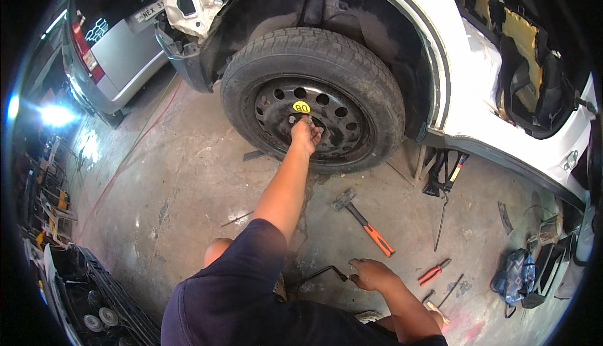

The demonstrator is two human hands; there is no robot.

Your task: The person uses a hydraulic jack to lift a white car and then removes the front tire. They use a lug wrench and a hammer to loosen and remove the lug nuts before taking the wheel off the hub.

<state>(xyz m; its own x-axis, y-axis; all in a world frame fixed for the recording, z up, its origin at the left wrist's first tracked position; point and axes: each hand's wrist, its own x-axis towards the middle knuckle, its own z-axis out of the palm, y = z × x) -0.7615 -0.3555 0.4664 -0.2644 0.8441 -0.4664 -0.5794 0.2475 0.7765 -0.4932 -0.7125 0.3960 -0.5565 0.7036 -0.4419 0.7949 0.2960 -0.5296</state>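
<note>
A black steel wheel [342,139] with a worn tire [383,88] sits in the wheel arch of a white car. My left hand [304,136] reaches up to its hub, fingers closed around a lug nut that they mostly cover. Another lug nut [292,120] shows just left of the fingertips. A round yellow sticker [301,107] is on the wheel above them. Low in front of me, my right hand [372,275] is open, thumb and index finger apart. Its thumb is close to the end of a bent black lug wrench [323,272]; whether they touch is unclear.
On the concrete floor lie a hammer [364,223] with an orange-black handle and red-handled pliers [434,272]. A black jack [445,173] stands under the car's sill. At right is a patterned blue bag [515,277]. A silver vehicle [129,51] is parked at far left; car parts [94,296] lie near left.
</note>
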